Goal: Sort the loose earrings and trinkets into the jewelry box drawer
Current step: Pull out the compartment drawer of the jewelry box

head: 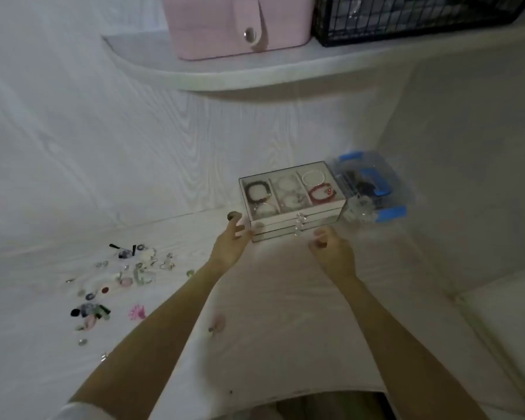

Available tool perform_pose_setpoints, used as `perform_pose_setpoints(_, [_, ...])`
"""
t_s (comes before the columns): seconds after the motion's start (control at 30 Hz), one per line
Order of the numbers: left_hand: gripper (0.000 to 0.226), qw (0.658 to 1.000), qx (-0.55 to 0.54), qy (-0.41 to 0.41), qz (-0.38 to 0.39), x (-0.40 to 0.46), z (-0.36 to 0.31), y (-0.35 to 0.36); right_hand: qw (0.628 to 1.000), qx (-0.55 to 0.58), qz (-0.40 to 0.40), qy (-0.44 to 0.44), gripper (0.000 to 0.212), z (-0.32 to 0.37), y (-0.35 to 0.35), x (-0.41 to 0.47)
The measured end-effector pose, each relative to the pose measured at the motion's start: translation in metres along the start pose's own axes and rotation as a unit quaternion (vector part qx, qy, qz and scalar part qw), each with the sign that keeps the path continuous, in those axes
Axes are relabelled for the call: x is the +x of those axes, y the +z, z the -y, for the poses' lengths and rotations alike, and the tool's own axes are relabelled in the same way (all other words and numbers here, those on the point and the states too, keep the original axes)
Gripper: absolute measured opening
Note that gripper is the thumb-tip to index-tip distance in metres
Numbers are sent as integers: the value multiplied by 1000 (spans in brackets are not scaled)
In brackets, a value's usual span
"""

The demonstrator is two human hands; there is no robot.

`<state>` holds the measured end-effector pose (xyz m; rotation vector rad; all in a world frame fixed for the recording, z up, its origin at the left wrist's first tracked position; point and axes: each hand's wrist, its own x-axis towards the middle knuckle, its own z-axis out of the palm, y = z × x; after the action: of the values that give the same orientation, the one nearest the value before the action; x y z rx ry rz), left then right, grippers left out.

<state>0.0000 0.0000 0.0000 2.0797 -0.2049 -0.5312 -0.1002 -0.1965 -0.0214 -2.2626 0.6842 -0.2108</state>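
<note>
A clear jewelry box (291, 204) with three shut drawers stands on the white table near the wall; bracelets lie in its top compartments. My left hand (232, 241) touches the box's front left corner with spread fingers. My right hand (331, 250) hovers just in front of the drawers' crystal knobs (300, 225), fingers loosely curled, holding nothing. Loose earrings and trinkets (125, 280) lie scattered on the table to the left. A pink trinket (217, 324) lies between my forearms.
A clear plastic case with blue latches (373, 189) sits right behind the jewelry box. On a shelf above stand a pink case (225, 25) and a black wire basket (406, 16). A white cushion edge (497, 313) is at the right.
</note>
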Motion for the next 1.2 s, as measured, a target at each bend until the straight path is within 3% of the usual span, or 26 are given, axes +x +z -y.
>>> perform_pose_setpoints(0.23, [40,988,-111,-3,-106,28,4,21,995,-31,-49,76,32,-14,50,37])
perform_pose_setpoints(0.43, [31,986,-93,4,-140,38,14,23,990,-19,-105,93,25,-13,68,57])
perform_pose_setpoints(0.6, [30,988,-55,14,-146,36,15,24,988,-16,-107,114,39,-18,62,38])
perform_pose_setpoints(0.8, [30,986,-88,21,-136,25,13,29,981,40,-121,143,63,-37,60,0])
perform_pose_setpoints(0.97, [47,989,-96,-59,-94,-2,33,45,978,52,-112,170,95,-55,59,-15])
perform_pose_setpoints(1.03, [53,992,-80,-82,-52,-8,40,52,978,33,-102,179,100,-61,58,-20])
perform_pose_setpoints(1.2, [52,995,-84,-45,5,-6,35,60,979,15,-86,185,105,-67,56,-26])
